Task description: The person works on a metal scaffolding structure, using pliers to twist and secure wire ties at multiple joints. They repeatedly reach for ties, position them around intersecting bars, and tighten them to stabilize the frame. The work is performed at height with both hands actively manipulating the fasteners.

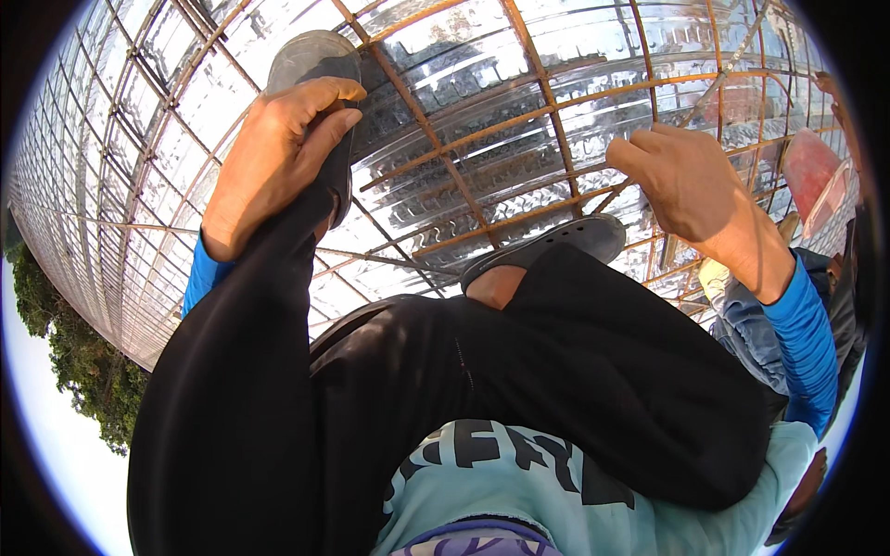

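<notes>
Nearest us: pale teal shirt (667, 528) with big dark block lettering across it; folds break it up and the black trousers (389, 371) crowd its edge, so we can't get the full wording. Purple patterned cloth (473, 543) cut off by the lower rim.

Left hand (301, 134) sits against our left lower leg by the grey shoe (311, 60), fingers bent, thumb near the index; can't tell if anything's pinched. Right hand (681, 181) is curled into a loose fist above the mesh, back toward us, palm hidden. A short dark rod (607, 199) shows just below it; gripped or merely behind, we can't tell.

Rusty rebar mesh (545, 88) runs under both hands and feet, over shiny ribbed sheets (445, 69); glare washes out parts. Right rim: someone's jeans (737, 324), plus a reddish object (809, 176) we can't identify. Far left: trees (88, 380), cropped.
</notes>
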A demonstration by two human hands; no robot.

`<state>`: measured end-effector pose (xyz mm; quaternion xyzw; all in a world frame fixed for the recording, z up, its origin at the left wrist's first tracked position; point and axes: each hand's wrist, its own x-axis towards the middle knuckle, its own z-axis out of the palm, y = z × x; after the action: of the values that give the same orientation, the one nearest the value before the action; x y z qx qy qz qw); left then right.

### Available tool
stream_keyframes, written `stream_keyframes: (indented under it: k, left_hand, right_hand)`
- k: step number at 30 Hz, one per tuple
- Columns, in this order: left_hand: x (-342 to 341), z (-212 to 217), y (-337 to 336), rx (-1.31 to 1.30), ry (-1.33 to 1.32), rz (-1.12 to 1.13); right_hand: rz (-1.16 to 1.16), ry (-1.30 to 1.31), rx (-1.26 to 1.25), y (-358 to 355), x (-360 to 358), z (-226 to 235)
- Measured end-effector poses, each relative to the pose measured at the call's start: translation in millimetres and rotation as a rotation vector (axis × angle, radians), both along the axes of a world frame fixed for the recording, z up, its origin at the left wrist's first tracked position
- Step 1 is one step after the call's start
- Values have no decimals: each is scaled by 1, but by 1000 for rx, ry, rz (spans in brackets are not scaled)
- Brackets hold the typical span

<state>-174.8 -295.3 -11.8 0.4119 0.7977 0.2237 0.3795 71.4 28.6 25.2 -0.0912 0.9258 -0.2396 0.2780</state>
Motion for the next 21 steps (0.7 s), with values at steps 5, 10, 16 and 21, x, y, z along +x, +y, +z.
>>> stream_keyframes:
  k: [5, 10, 16, 21]
  left_hand:
    - [0, 2, -16, 31, -12, 188]
    - [6, 10, -28, -14, -50, 423]
    - [14, 12, -28, -15, -77, 425]
    - [15, 8, -28, -13, -94, 416]
  right_hand:
    - [75, -105, -62, -15, 17, -11]
    - [92, -120, 30, 5, 31, -19]
    - [67, -74, 136, 10, 28, -28]
    - [13, -35, 87, 23, 51, -33]
